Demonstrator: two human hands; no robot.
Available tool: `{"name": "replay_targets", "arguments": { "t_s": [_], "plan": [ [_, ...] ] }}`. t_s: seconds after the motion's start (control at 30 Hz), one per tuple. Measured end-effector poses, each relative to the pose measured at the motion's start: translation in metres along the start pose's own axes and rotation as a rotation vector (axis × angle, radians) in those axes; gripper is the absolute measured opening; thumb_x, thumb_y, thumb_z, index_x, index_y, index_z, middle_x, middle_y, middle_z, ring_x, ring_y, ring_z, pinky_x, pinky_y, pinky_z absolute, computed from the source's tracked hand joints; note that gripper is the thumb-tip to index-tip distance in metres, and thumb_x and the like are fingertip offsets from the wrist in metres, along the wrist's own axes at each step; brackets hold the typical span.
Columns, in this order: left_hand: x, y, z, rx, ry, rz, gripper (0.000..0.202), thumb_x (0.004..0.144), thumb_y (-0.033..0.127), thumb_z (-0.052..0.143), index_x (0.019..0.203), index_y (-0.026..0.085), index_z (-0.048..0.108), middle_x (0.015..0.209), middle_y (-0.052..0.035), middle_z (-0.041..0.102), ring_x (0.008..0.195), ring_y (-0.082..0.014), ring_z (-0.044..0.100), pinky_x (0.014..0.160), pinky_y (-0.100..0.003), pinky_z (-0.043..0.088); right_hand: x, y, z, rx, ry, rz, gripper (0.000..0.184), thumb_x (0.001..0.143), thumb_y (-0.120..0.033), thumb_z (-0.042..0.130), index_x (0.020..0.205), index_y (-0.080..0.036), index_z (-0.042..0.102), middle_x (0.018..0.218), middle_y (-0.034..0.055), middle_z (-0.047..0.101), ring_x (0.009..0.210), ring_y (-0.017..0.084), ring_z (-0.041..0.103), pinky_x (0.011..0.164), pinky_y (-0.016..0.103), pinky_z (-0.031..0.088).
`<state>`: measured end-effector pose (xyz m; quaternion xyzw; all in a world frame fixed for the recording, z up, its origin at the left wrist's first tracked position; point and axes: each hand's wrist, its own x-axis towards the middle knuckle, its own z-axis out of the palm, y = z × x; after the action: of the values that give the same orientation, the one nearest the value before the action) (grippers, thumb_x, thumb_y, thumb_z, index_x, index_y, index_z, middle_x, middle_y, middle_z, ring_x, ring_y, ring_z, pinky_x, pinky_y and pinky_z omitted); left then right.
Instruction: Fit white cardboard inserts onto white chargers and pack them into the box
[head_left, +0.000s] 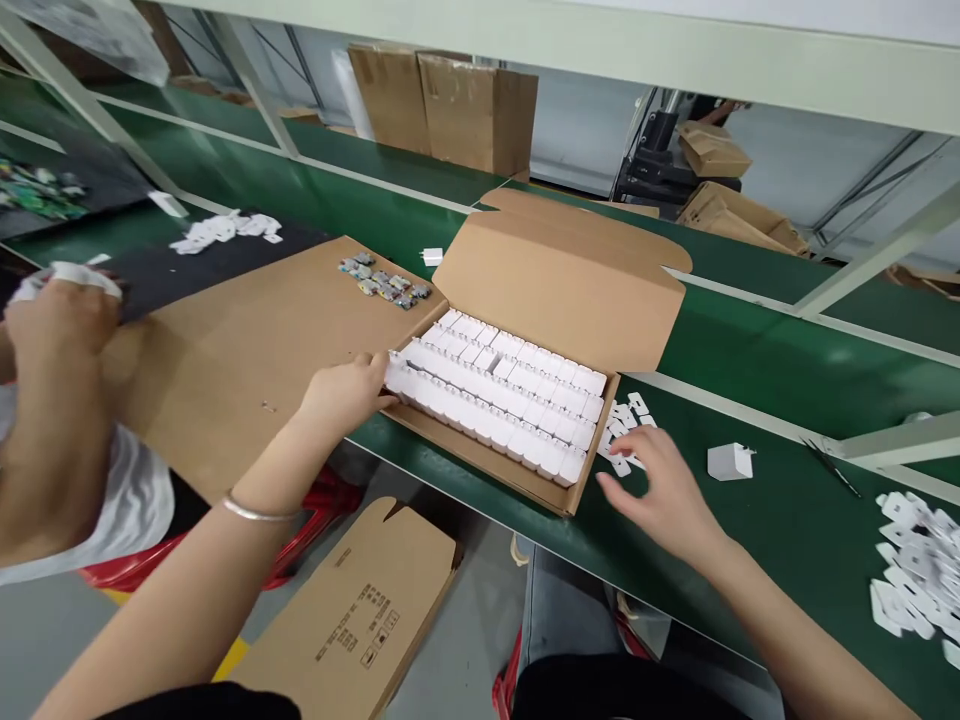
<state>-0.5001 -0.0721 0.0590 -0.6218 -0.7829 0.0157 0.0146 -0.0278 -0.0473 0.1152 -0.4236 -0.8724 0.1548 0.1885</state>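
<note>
- Cardboard box [480,456], shallow, brown and straight-walled, sat open on the smooth green tabletop [780,530], its broad, matte lid [559,285] leaning back behind it with rounded flap corners.
- Inside the box, white blocks [517,408] of smooth, plastic-looking material stood in long, tight rows, with small bits showing along the seams; one dark slot broke the pattern.
- At the box's left end, the left hand [345,395] had its fingers bent at the end of the rows; whether they pinched a block, I could not tell. A shiny, rounded bangle [259,514] circled that wrist.
- Well apart from it, the right hand [664,490] was spread and held nothing, thumb and fingers parted just beside the box's right wall, near thin, flat white pieces [616,425].
- Farther right lay a single boxy white block [729,461], slim dark tweezers [832,468] and a loose heap of flat white plates [919,570].
- To the left, a plain cardboard sheet [240,330] bore a cluster of small, greyish, knobbly parts [386,280]; beside its far edge, a co-worker's hand [71,305] was near crumpled white material [79,277].
</note>
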Motion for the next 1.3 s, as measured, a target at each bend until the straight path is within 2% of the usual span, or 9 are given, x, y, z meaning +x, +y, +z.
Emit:
{"name": "replay_targets", "arguments": {
  "t_s": [0.13, 0.27, 0.4, 0.5, 0.57, 0.7, 0.93, 1.13, 1.3],
  "plan": [
    [0.015, 0.011, -0.001, 0.145, -0.039, 0.080, 0.048, 0.077, 0.029, 0.073, 0.120, 0.013, 0.058, 0.107, -0.0265, 0.068, 0.096, -0.0471, 0.071, 0.078, -0.045, 0.053, 0.037, -0.038, 0.020, -0.296, -0.318, 0.033, 0.044, 0.081, -0.046, 0.084, 0.102, -0.020, 0.055, 0.106, 0.0102, 0.065, 0.094, 0.030, 0.064, 0.074, 0.038, 0.051],
    [0.022, 0.010, -0.002, 0.118, -0.058, 0.057, 0.029, 0.083, 0.018, 0.059, 0.111, 0.014, 0.059, 0.102, -0.0249, 0.068, 0.091, -0.0471, 0.072, 0.076, -0.049, 0.054, 0.056, -0.052, 0.043, -0.471, -0.445, 0.118, 0.050, 0.084, -0.046, 0.084, 0.112, -0.016, 0.057, 0.113, 0.0172, 0.066, 0.100, 0.035, 0.068, 0.068, 0.038, 0.053],
    [0.021, 0.002, -0.007, 0.098, -0.088, 0.089, 0.027, 0.083, 0.024, 0.068, 0.106, 0.016, 0.056, 0.103, -0.0219, 0.068, 0.094, -0.0488, 0.072, 0.077, -0.049, 0.056, 0.060, -0.050, 0.053, -0.423, -0.448, 0.158, 0.044, 0.090, -0.040, 0.079, 0.117, -0.015, 0.056, 0.108, 0.0159, 0.069, 0.098, 0.033, 0.070, 0.071, 0.037, 0.053],
    [0.021, -0.005, -0.008, 0.117, -0.112, 0.137, 0.038, 0.081, 0.034, 0.078, 0.104, 0.017, 0.053, 0.102, -0.0207, 0.068, 0.093, -0.0484, 0.072, 0.073, -0.045, 0.056, 0.060, -0.048, 0.053, -0.385, -0.461, 0.172, 0.053, 0.088, -0.035, 0.081, 0.126, -0.014, 0.051, 0.107, 0.0142, 0.070, 0.092, 0.031, 0.071, 0.066, 0.035, 0.051],
    [0.021, -0.006, -0.008, 0.155, -0.101, 0.138, 0.037, 0.085, 0.040, 0.076, 0.105, 0.018, 0.053, 0.101, -0.0199, 0.068, 0.092, -0.0463, 0.073, 0.070, -0.042, 0.055, 0.060, -0.047, 0.054, -0.374, -0.455, 0.165, 0.057, 0.087, -0.033, 0.083, 0.128, -0.015, 0.048, 0.109, 0.0140, 0.069, 0.090, 0.030, 0.071, 0.063, 0.034, 0.050],
    [0.017, 0.001, -0.008, 0.242, -0.087, 0.086, 0.035, 0.094, 0.047, 0.065, 0.107, 0.017, 0.056, 0.105, -0.0213, 0.070, 0.093, -0.0433, 0.073, 0.066, -0.038, 0.051, 0.057, -0.046, 0.056, -0.357, -0.403, 0.135, 0.053, 0.087, -0.032, 0.081, 0.125, -0.016, 0.048, 0.111, 0.0136, 0.066, 0.088, 0.029, 0.070, 0.060, 0.034, 0.049],
    [0.001, 0.018, -0.013, 0.259, -0.048, 0.029, 0.037, 0.100, 0.042, 0.053, 0.119, 0.012, 0.061, 0.115, -0.0263, 0.069, 0.107, -0.0415, 0.069, 0.072, -0.037, 0.049, 0.052, -0.041, 0.061, -0.343, -0.327, 0.121, 0.048, 0.088, -0.031, 0.079, 0.122, -0.015, 0.048, 0.110, 0.0135, 0.065, 0.086, 0.028, 0.069, 0.059, 0.033, 0.047],
    [0.000, 0.007, -0.014, 0.172, -0.064, 0.037, 0.034, 0.098, 0.032, 0.051, 0.121, 0.012, 0.067, 0.118, -0.0244, 0.073, 0.107, -0.0412, 0.071, 0.079, -0.040, 0.052, 0.047, -0.036, 0.066, -0.319, -0.268, 0.114, 0.048, 0.086, -0.031, 0.081, 0.119, -0.016, 0.048, 0.109, 0.0122, 0.066, 0.087, 0.027, 0.069, 0.057, 0.030, 0.045],
    [-0.008, -0.001, -0.004, -0.049, 0.067, -0.024, 0.040, 0.097, 0.033, 0.051, 0.127, 0.017, 0.071, 0.127, -0.0197, 0.076, 0.115, -0.0411, 0.071, 0.092, -0.043, 0.054, 0.045, -0.036, 0.066, -0.309, -0.241, 0.102, 0.044, 0.086, -0.028, 0.081, 0.115, -0.017, 0.049, 0.105, 0.0114, 0.067, 0.086, 0.027, 0.069, 0.056, 0.030, 0.045]
  ]
}}
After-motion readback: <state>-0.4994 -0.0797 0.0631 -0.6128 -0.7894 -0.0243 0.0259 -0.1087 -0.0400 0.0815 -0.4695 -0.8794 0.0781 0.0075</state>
